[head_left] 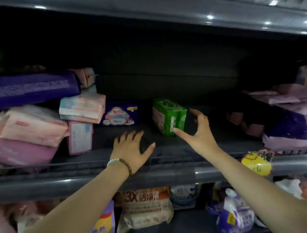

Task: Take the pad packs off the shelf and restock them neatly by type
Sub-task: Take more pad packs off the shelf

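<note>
Green pack point(168, 115) at 12 o'clock, purple pack point(120, 116) at 11. R hand point(200, 130) spread beside green pack, no grip yet; L hand point(133, 147) flat, splayed on shelf point(186, 151). Mixed pile point(31, 125) at 9 — I'd say sorting's mostly left.

Dark shelf point(168, 156), scattered pad packs point(168, 116)
</note>
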Tool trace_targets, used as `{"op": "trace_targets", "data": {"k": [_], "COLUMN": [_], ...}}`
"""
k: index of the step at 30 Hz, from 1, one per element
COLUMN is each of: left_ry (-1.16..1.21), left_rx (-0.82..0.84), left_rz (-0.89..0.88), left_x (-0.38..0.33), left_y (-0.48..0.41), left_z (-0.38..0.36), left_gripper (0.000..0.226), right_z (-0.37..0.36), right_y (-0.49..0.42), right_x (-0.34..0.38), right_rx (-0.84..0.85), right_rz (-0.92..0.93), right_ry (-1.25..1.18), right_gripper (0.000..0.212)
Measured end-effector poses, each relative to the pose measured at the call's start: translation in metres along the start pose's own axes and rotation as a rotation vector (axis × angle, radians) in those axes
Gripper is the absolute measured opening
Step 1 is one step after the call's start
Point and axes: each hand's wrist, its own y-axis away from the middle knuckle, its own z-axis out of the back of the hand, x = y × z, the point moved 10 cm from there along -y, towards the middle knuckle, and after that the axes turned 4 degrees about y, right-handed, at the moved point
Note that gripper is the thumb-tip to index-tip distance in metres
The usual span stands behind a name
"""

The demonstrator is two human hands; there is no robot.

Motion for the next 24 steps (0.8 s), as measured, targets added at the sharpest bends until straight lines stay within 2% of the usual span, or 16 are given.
{"op": "trace_targets", "data": {"k": [4, 7, 10, 14, 18, 21, 24], "left_ry": [-0.027, -0.049, -0.06, -0.056, 0.01, 0.191, 0.638], "left_rx": [0.133, 0.145, 0.129, 0.09, 0.054, 0.014, -0.054], "left_rz": [0.003, 0.015, 0.009, -0.009, -0.019, -0.039, -0.069], "left_x": [0.0, 0.003, 0.002, -0.001, -0.003, -0.005, -0.018], "left_y": [-0.003, -0.003, -0.004, -0.003, -0.001, 0.006, 0.023], "left_z": [-0.015, -0.017, -0.016, -0.011, -0.005, 0.008, 0.035], "left_gripper": [0.068, 0.068, 0.068, 0.068, 0.076, 0.093, 0.109], "right_z": [-0.033, -0.057, -0.068, -0.059, -0.029, -0.007, 0.007], "right_y": [-0.057, -0.085, -0.091, -0.082, -0.056, -0.021, 0.019], "right_x": [-0.026, -0.05, -0.058, -0.054, -0.027, 0.008, 0.053], "right_rx": [-0.053, -0.099, -0.191, -0.264, -0.351, -0.308, -0.209], "right_rz": [-0.095, -0.286, -0.337, -0.303, -0.169, -0.103, 0.026], "right_ry": [0.067, 0.059, 0.075, 0.072, -0.235, -0.403, -0.425], "right_gripper": [0.102, 0.106, 0.088, 0.071, 0.062, 0.059, 0.055]}}
